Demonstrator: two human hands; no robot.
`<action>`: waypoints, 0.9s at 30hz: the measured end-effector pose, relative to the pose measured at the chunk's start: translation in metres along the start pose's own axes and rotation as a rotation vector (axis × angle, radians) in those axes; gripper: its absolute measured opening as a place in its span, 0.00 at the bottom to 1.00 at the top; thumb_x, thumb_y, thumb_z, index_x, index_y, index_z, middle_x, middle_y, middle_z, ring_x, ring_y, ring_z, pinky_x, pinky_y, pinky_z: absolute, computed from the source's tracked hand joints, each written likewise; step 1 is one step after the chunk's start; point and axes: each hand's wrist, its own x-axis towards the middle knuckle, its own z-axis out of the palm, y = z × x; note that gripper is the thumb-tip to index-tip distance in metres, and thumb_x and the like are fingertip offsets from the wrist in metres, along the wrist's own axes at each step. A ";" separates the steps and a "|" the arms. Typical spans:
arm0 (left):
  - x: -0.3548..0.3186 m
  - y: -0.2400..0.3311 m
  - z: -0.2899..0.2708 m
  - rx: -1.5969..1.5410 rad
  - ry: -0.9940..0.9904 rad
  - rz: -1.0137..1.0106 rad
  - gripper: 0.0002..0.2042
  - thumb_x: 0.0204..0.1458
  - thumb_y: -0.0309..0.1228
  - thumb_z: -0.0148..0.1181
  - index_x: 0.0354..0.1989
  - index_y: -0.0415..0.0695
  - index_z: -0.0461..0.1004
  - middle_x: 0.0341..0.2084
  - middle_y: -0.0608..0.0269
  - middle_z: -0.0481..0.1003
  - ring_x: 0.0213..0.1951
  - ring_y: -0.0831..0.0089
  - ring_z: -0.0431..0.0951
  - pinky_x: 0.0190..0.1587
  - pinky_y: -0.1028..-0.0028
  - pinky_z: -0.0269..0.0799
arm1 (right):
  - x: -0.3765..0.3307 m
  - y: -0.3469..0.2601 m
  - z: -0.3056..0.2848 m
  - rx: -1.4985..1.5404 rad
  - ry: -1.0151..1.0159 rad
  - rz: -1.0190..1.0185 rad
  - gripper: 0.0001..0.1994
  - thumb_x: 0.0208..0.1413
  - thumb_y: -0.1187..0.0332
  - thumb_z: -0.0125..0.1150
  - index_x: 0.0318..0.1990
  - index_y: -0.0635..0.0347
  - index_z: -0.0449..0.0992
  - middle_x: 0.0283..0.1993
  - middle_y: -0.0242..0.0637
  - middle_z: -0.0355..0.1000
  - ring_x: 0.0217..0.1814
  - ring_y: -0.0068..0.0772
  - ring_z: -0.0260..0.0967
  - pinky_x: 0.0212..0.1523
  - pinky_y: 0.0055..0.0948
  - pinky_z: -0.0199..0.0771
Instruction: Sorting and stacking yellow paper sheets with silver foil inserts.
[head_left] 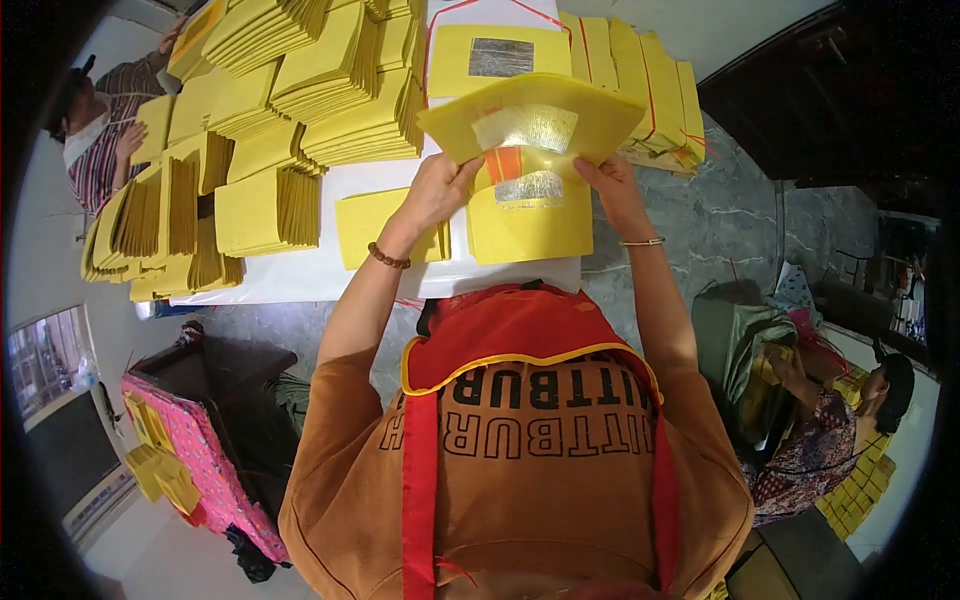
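brown shirt (540,500) is nearest. on the bench (290,272), yellow piles (318,55) sit mostly left, perhaps to leave room. above the near pile (530,235), paper (545,100) is clamped by left hand (438,190) and right hand (614,182), probably for even support.

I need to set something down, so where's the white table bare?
A patch of white table lies between the bulky yellow stacks and low yellow pile; a thin strip borders the front edge. Crowded: left side, where your hands hold yellow sheets.
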 end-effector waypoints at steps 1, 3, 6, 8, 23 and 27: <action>0.000 -0.002 0.000 -0.029 0.005 0.017 0.10 0.53 0.31 0.48 0.39 0.40 0.69 0.22 0.44 0.68 0.25 0.49 0.67 0.26 0.64 0.63 | 0.002 0.001 0.000 -0.010 0.009 -0.008 0.11 0.54 0.71 0.52 0.44 0.63 0.69 0.39 0.28 0.69 0.40 0.16 0.64 0.40 0.18 0.65; 0.002 0.010 -0.004 -0.018 -0.023 0.004 0.11 0.53 0.31 0.48 0.42 0.41 0.68 0.21 0.45 0.68 0.24 0.52 0.69 0.27 0.64 0.63 | 0.004 -0.001 0.000 -0.018 0.020 -0.015 0.12 0.54 0.71 0.51 0.46 0.63 0.68 0.40 0.28 0.69 0.40 0.16 0.64 0.41 0.19 0.65; -0.001 0.030 -0.015 -0.096 -0.111 -0.113 0.13 0.53 0.30 0.47 0.48 0.42 0.66 0.23 0.51 0.71 0.25 0.63 0.71 0.28 0.65 0.64 | 0.006 -0.015 0.000 -0.063 0.038 -0.046 0.13 0.55 0.70 0.50 0.47 0.62 0.66 0.41 0.28 0.68 0.41 0.17 0.64 0.42 0.19 0.65; -0.009 0.038 -0.017 -0.187 -0.175 -0.217 0.15 0.54 0.30 0.47 0.50 0.42 0.64 0.25 0.56 0.73 0.27 0.70 0.72 0.29 0.67 0.64 | 0.000 -0.028 0.000 -0.013 -0.020 0.069 0.13 0.53 0.71 0.51 0.47 0.61 0.67 0.44 0.30 0.68 0.44 0.19 0.65 0.44 0.21 0.65; -0.040 0.040 -0.020 -0.873 -0.280 -0.535 0.19 0.52 0.29 0.50 0.52 0.38 0.59 0.40 0.62 0.69 0.41 0.75 0.68 0.44 0.76 0.62 | -0.037 -0.019 0.000 0.366 0.008 0.324 0.15 0.54 0.69 0.50 0.49 0.62 0.63 0.44 0.34 0.67 0.43 0.24 0.68 0.40 0.24 0.71; -0.028 0.031 -0.005 0.255 0.423 0.323 0.25 0.43 0.22 0.53 0.53 0.38 0.56 0.41 0.53 0.69 0.44 0.60 0.66 0.46 0.66 0.61 | -0.036 -0.009 0.004 0.438 0.007 0.325 0.16 0.55 0.70 0.49 0.51 0.62 0.63 0.45 0.34 0.67 0.44 0.25 0.67 0.43 0.24 0.69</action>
